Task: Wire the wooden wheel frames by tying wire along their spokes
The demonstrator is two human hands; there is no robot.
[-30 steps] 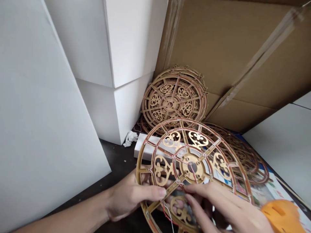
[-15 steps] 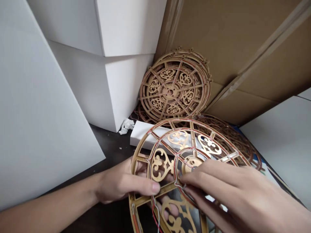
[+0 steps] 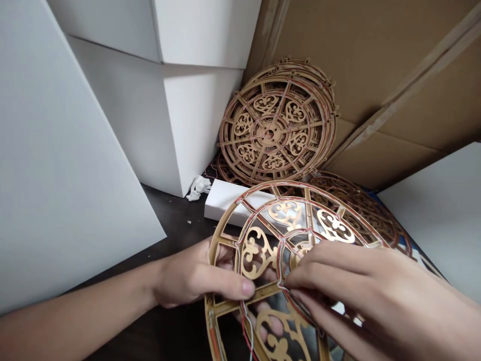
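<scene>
A round golden wheel-shaped fretwork panel with scroll ornaments and thin red and white wires along its spokes is held low in the middle. My left hand grips its left rim, thumb lying across a spoke and fingers underneath. My right hand rests on top near the hub, fingertips pinching the wire where the spokes meet. Loose red and white wire ends hang below my left thumb.
A stack of similar fretwork wheels leans against a cardboard box behind; more wheels lie flat at right. White foam blocks, a large white board, a small white box and a white scrap sit on the dark table.
My right hand has slid up over the hub and now covers it. The view shifted down slightly, and the orange object at lower right is out of sight.
</scene>
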